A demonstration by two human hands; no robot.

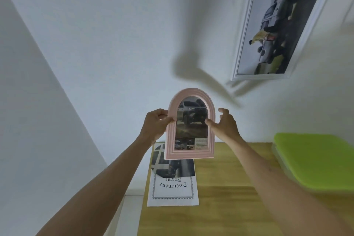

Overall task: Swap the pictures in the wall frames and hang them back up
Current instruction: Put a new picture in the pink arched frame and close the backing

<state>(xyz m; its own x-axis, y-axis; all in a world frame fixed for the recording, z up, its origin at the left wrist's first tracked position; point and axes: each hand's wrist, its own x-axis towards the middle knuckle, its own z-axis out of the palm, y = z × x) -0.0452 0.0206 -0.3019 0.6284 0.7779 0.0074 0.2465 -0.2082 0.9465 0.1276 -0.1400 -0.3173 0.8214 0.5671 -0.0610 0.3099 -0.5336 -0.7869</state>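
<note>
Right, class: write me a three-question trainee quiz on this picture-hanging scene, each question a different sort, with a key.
1. True or false: the pink arched frame is hanging on the wall.
2. Which hand grips the pink frame's edge? A) left hand B) right hand C) neither
3. Fill in: the white frame hangs on the ____.

Key:
1. False; it is held up in front of the wall, above the wooden table.
2. A; the right hand's fingers are spread, the thumb touching the frame's front.
3. wall.
</note>
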